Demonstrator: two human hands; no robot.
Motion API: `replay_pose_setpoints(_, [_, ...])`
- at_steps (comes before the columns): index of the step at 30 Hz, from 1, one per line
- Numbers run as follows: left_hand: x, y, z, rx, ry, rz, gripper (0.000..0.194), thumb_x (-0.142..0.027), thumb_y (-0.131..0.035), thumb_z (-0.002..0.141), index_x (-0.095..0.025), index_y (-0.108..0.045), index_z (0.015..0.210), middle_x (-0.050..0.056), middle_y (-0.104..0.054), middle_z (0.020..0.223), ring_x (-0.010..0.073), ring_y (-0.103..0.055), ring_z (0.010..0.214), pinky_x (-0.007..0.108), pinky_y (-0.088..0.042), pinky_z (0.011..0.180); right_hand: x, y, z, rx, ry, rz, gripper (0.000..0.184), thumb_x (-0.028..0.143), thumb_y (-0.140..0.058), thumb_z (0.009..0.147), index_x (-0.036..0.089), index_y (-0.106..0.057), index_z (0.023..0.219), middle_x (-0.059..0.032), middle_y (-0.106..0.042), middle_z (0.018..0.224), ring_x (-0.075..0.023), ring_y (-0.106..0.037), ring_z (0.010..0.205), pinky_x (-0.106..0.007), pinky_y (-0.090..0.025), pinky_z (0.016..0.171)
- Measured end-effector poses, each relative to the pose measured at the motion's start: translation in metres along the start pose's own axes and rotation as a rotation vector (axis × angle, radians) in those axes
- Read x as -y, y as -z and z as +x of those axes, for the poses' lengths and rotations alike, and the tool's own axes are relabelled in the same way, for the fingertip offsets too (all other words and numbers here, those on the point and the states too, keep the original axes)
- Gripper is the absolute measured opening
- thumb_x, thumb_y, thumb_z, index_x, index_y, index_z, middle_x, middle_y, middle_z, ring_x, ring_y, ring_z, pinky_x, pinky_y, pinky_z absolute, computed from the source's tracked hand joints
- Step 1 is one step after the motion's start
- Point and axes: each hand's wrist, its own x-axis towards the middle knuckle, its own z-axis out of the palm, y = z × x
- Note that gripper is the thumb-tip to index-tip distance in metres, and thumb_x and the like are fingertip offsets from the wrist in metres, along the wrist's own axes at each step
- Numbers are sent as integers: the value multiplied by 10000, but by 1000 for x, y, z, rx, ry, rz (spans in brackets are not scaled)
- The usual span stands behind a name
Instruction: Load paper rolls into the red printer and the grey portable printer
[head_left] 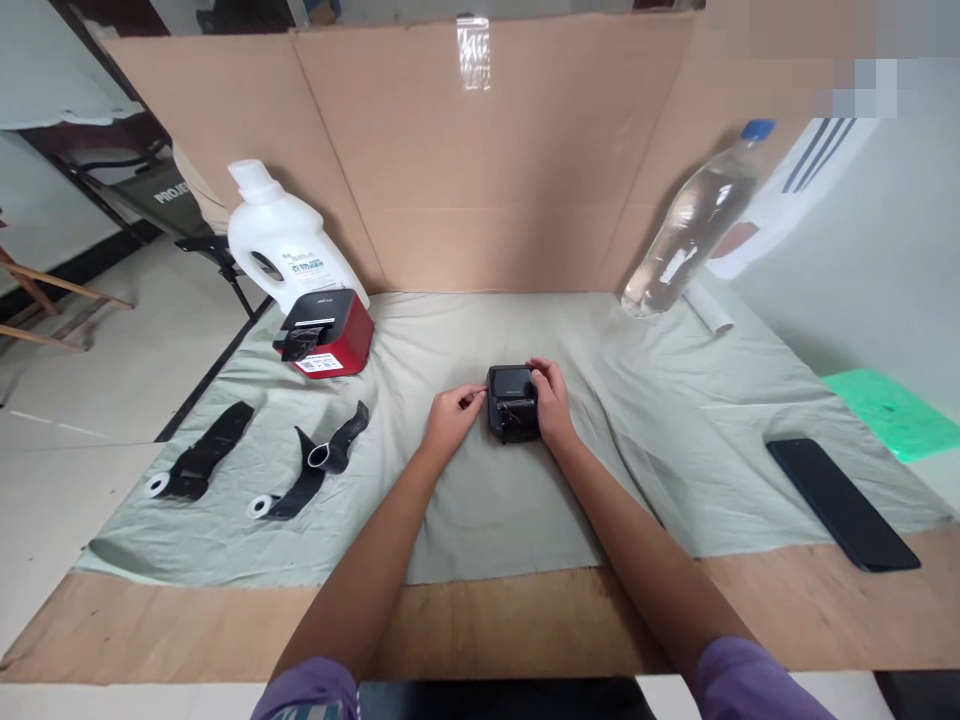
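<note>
One half-curled right hand [553, 405] holds a black device [504, 388]; the left hand [452, 414], pinched closed, touches its edge.

A cardboard panel [495, 170] is standing behind a cloth-covered table [525, 625] beside a pale wall [907, 290], while a dark chair [159, 198] is occupying the light floor [67, 395] leftward.

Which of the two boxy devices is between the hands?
The black device, between the left hand and right hand; the red-sided device stands before the white jug.

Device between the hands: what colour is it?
The device is black, seen best in the head view.
</note>
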Motion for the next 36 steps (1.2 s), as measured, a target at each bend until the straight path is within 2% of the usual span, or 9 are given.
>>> replay_pose_setpoints(4, [-2, 0, 1, 6, 0, 5, 276, -312, -582, 885, -163, -775, 1015, -2, -672, 705, 126, -571, 641, 248, -437, 655, 1, 0, 0, -1, 6, -1, 312, 461, -547, 843, 241, -595, 1059, -70, -674, 1172, -240, -606, 1144, -419, -434, 1071])
replay_pose_setpoints(6, [-4, 0, 1, 2, 3, 35, 236, -307, -578, 870, -165, -755, 936, -34, -574, 610, 116, -508, 589, 244, -393, 618, 2, 0, 0, 4, 9, -14, 314, 460, -548, 844, 239, -599, 1060, -73, -674, 1178, -241, -606, 1146, -415, -434, 1069])
replay_pose_setpoints(10, [-10, 1, -3, -39, 1, 41, 103, -246, -542, 817, -184, -583, 744, -80, -358, 544, 97, -358, 525, 234, -311, 565, 3, 0, -1, -2, 9, -19, 320, 460, -548, 845, 231, -605, 1062, -77, -674, 1172, -242, -610, 1135, -416, -442, 1061])
replay_pose_setpoints(14, [-14, 0, -8, -87, -52, -27, 149, -224, -483, 824, -205, -417, 691, -73, -359, 589, 91, -343, 538, 227, -285, 549, 3, 0, -1, -1, 0, -16, 323, 458, -548, 846, 228, -611, 1064, -76, -673, 1168, -242, -611, 1131, -414, -450, 1056])
replay_pose_setpoints(17, [-12, -1, -5, -146, -30, -8, 229, -265, -523, 861, -205, -409, 672, -77, -329, 576, 91, -331, 538, 226, -290, 556, 3, 0, -1, 0, -4, -23, 315, 460, -549, 844, 232, -615, 1052, -70, -678, 1157, -243, -612, 1123, -415, -452, 1053])
replay_pose_setpoints(20, [-8, -1, -1, -122, -9, 2, 160, -301, -547, 895, -185, -593, 794, -68, -418, 590, 100, -400, 558, 222, -340, 584, 3, 0, -1, -4, -4, -21, 315, 463, -550, 842, 232, -616, 1047, -69, -678, 1153, -243, -612, 1118, -418, -451, 1052])
replay_pose_setpoints(23, [-8, -1, -3, -17, -45, 119, 294, -281, -518, 930, -179, -726, 1111, -25, -589, 662, 118, -502, 601, 235, -397, 649, 3, 0, -1, -1, 0, -10, 317, 458, -547, 842, 227, -613, 1048, -72, -677, 1140, -240, -616, 1107, -416, -455, 1044])
replay_pose_setpoints(29, [-16, 1, -16, 159, 18, 545, 456, -242, -470, 968, -254, -632, 1394, 55, -754, 804, 183, -622, 673, 278, -423, 694, 2, -1, -1, -9, -7, -4, 310, 451, -546, 847, 230, -616, 1052, -74, -676, 1159, -242, -614, 1120, -420, -451, 1051])
replay_pose_setpoints(36, [-21, 2, -15, 247, 66, 689, 512, -266, -436, 994, -320, -499, 1499, 62, -785, 1012, 228, -709, 869, 300, -476, 774, 2, 0, -3, -42, -26, -37, 364, 469, -524, 863, 229, -582, 1131, -92, -647, 1248, -234, -606, 1151, -417, -450, 1057])
